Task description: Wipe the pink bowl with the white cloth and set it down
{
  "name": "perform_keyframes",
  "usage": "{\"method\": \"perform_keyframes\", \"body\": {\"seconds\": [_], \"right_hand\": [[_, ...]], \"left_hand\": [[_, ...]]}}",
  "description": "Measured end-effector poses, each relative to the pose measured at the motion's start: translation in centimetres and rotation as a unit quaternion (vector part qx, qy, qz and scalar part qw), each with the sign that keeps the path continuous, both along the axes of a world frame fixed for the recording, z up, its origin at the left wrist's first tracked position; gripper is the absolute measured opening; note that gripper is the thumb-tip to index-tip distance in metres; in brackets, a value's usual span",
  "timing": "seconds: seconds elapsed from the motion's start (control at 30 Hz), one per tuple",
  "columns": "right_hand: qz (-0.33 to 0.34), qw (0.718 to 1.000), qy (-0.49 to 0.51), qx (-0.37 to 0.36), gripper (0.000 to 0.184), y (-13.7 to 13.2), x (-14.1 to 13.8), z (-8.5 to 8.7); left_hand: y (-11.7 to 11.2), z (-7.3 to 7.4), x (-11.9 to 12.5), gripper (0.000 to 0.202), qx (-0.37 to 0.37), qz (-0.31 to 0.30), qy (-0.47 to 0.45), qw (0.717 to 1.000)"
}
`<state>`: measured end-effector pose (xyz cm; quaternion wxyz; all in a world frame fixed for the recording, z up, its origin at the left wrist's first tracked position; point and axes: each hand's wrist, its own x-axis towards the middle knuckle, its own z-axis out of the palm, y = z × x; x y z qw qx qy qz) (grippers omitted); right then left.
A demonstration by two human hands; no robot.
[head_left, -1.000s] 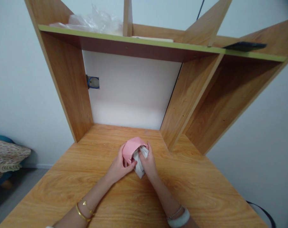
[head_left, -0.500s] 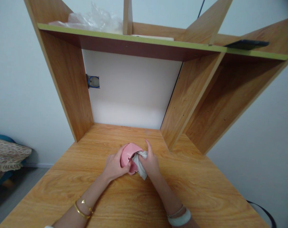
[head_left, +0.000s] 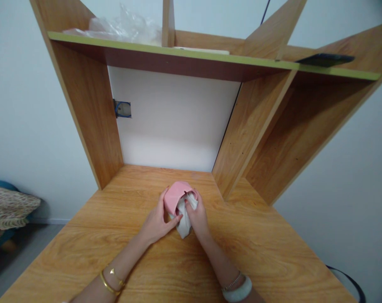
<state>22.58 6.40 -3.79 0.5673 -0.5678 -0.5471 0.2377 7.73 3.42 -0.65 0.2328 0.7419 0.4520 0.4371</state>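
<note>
Two hands meet over the middle of the wooden desk (head_left: 257,252). The left hand (head_left: 156,223) curls around one pink bowl (head_left: 175,195), tipped on its side with its opening turned toward the person; the fingers wrap the bowl's left wall and the thumb reaches toward the rim, a closed grip on the bowl. The right hand (head_left: 197,219) is bunched tight on one white cloth (head_left: 184,219), pressing part of it into the bowl's mouth while the rest hangs down between the two hands to just above the desk. Whether the bowl touches the desk cannot be told.

The left wrist carries two gold bangles (head_left: 112,280); the right wrist carries two bracelets (head_left: 238,287), one thin chain and one thick pale band.

Behind the hands stands a wooden hutch with one green-edged shelf (head_left: 191,54) across it. On that shelf lie one crumpled clear plastic bag (head_left: 121,27) at the left and one flat dark object (head_left: 325,59) at the right. One blue-rimmed wall socket (head_left: 123,109) shows in the white back panel. At the far left edge lies a patterned blanket (head_left: 11,210).
</note>
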Motion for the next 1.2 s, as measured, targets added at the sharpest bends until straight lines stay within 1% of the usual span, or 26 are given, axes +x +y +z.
{"method": "perform_keyframes", "body": {"seconds": [0.1,0.17,0.23,0.33,0.4,0.47,0.53,0.6,0.67,0.73,0.83,0.93,1.0,1.07,1.13,1.2], "right_hand": [[-0.003,0.999,-0.025,-0.021,0.063,-0.2,0.0,0.6],[-0.012,0.997,-0.061,-0.037,0.067,-0.4,0.1,1.3],[-0.026,0.992,-0.112,-0.056,0.069,-0.7,0.4,2.1],[-0.042,0.975,-0.200,-0.084,0.069,-1.1,0.9,3.0],[-0.042,0.966,-0.241,-0.089,0.069,-1.2,1.1,3.1],[-0.026,0.963,-0.254,-0.087,0.069,-1.3,1.1,3.0],[0.006,0.969,-0.235,-0.079,0.069,-1.2,1.0,2.6],[0.040,0.980,-0.184,-0.060,0.068,-1.1,0.9,2.1],[0.056,0.990,-0.127,-0.039,0.067,-0.9,0.8,1.5],[0.047,0.995,-0.079,-0.024,0.066,-0.7,0.7,0.9],[0.019,1.000,-0.023,0.002,0.062,-0.3,0.5,0.3],[0.032,0.999,0.012,0.026,0.060,0.0,0.2,0.0],[0.042,0.999,0.017,0.029,0.062,0.0,0.0,0.2],[0.031,0.999,0.002,0.013,0.065,-0.2,-0.2,0.7],[0.011,0.999,-0.028,-0.021,0.070,-0.4,0.0,1.3],[-0.011,0.996,-0.074,-0.057,0.073,-0.6,0.4,2.1]], "left_hand": [[0.0,0.0,0.1,0.081,0.004,0.011,-0.024,1.000],[0.0,0.3,-0.2,0.078,-0.006,0.025,-0.017,1.000],[-0.1,0.6,-0.6,0.077,-0.009,0.036,0.007,0.999],[-0.1,0.8,-1.1,0.076,0.001,0.038,0.056,0.998],[-0.2,0.8,-1.2,0.076,0.012,0.034,0.080,0.996],[-0.2,0.8,-1.4,0.076,0.023,0.027,0.092,0.995],[-0.1,0.8,-1.5,0.076,0.030,0.021,0.091,0.995],[0.0,0.8,-1.6,0.075,0.030,0.018,0.080,0.996],[0.3,0.8,-1.6,0.074,0.018,0.022,0.052,0.998],[0.4,0.7,-1.4,0.079,-0.006,0.020,0.012,1.000],[0.4,0.3,-0.8,0.091,-0.032,-0.004,-0.029,0.999],[0.1,0.0,-0.1,0.088,-0.023,-0.014,-0.046,0.999],[-0.1,-0.1,0.1,0.083,-0.027,-0.001,-0.057,0.998],[-0.2,0.1,0.0,0.079,-0.043,0.018,-0.052,0.998],[-0.2,0.4,-0.3,0.077,-0.050,0.028,-0.032,0.998],[-0.2,0.6,-0.6,0.075,-0.042,0.033,-0.007,0.999]]}}
